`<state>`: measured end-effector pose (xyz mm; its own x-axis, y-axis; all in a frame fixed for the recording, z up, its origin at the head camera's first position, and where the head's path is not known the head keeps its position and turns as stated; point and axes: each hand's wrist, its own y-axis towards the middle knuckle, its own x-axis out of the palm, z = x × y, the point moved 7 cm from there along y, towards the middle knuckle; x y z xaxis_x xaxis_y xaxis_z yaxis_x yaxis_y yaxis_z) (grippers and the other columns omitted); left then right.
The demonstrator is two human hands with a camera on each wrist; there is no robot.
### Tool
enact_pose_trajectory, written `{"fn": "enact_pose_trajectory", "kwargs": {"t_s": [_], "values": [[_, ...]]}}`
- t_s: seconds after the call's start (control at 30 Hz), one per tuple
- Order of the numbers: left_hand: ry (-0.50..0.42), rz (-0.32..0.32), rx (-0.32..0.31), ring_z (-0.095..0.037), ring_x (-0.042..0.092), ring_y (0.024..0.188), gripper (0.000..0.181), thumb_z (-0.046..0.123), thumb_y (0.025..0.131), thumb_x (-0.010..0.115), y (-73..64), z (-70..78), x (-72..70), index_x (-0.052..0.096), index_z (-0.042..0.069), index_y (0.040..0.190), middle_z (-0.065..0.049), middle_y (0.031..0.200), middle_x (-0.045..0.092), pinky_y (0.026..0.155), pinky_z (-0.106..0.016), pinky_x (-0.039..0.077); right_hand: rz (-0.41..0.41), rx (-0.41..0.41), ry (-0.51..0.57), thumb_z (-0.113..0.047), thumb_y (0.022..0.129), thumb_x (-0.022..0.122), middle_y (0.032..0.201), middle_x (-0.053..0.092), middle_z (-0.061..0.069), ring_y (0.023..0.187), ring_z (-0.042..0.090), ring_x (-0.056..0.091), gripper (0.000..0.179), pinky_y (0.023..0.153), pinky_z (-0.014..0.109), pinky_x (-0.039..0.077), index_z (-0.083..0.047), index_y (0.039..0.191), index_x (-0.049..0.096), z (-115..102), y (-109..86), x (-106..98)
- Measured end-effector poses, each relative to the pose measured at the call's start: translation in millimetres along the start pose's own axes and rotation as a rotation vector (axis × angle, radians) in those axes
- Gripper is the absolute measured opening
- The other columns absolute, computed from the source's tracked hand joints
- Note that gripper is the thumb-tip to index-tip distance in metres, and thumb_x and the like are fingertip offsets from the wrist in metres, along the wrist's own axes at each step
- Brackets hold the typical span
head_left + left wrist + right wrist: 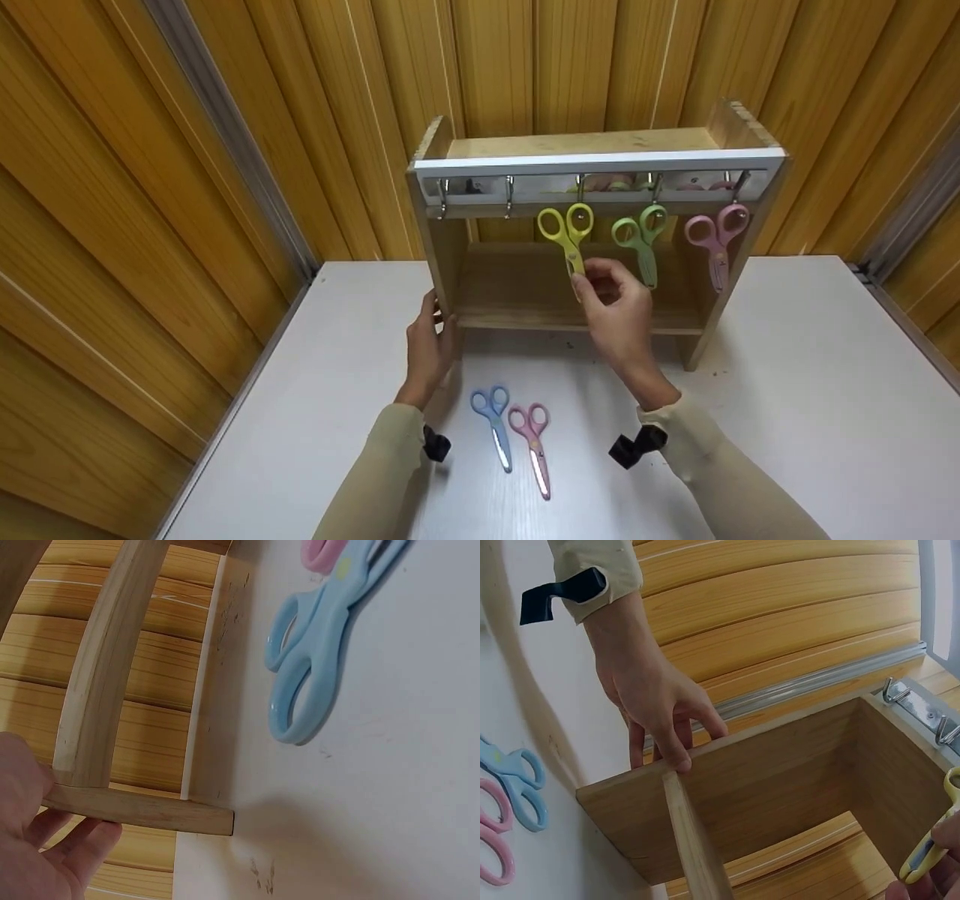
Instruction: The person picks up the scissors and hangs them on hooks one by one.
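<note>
My right hand [619, 311] pinches the blade end of yellow scissors [573, 257] between thumb and fingers. One loop of these scissors is at the middle hook [580, 187], whose tip shows inside the loop. At the wooden rack's [510, 289] left side, my left hand [429, 349] grips the edge of the side panel; the left wrist view shows its fingers around the panel [142, 810]. Green scissors [643, 247] and pink scissors [718, 247] hang from the two hooks on the right. The two left hooks hold nothing.
Blue scissors [497, 427] and a second pair of pink scissors [535, 446] lie on the white table [300, 450] in front of the rack, between the forearms. Wood-patterned panels [495, 67] stand behind and at both sides.
</note>
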<state>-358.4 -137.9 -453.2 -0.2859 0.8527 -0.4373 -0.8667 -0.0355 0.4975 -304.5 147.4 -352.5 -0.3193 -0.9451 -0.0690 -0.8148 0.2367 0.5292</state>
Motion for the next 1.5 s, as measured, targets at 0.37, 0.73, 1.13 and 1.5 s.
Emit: {"fn": "enact_pose_trajectory", "kwargs": {"t_s": [0.37,0.73,1.13,1.5], "values": [[0.027,0.015,0.002,-0.028,0.069,0.112,0.051,0.004,0.103,0.059,-0.5,-0.1,0.5,0.042,0.011,0.151,-0.015,0.140,0.062,0.092,-0.039,0.060,0.034,-0.028,-0.033,-0.011,0.096,0.074,0.099,0.069,0.011,0.084,0.018,0.062,0.018,0.070,0.017,0.051,-0.002,0.111,0.071,13,-0.3,0],[0.024,0.014,-0.007,-0.028,0.068,0.114,0.052,0.005,0.103,0.060,0.2,0.7,0.6,0.042,0.013,0.152,-0.014,0.143,0.061,0.093,-0.039,0.060,0.052,-0.040,-0.047,-0.009,0.096,0.072,0.099,0.069,0.010,0.087,0.018,0.063,0.019,0.072,0.018,0.053,0.000,0.112,0.069,22,-0.8,2],[-0.004,0.013,-0.009,-0.028,0.067,0.115,0.052,0.004,0.103,0.060,0.0,1.0,0.4,0.043,0.014,0.152,-0.013,0.144,0.060,0.094,-0.039,0.059,0.069,-0.029,-0.043,-0.009,0.095,0.073,0.098,0.070,0.012,0.086,0.018,0.062,0.017,0.071,0.014,0.050,-0.002,0.111,0.072,24,-0.6,0],[0.026,0.024,-0.010,-0.027,0.069,0.111,0.051,0.003,0.102,0.060,0.0,0.8,-0.6,0.045,0.011,0.150,-0.015,0.139,0.063,0.090,-0.040,0.061,0.055,-0.055,-0.038,-0.007,0.095,0.073,0.096,0.069,0.010,0.083,0.019,0.063,0.017,0.071,0.018,0.052,0.000,0.110,0.071,27,-0.4,0]]}}
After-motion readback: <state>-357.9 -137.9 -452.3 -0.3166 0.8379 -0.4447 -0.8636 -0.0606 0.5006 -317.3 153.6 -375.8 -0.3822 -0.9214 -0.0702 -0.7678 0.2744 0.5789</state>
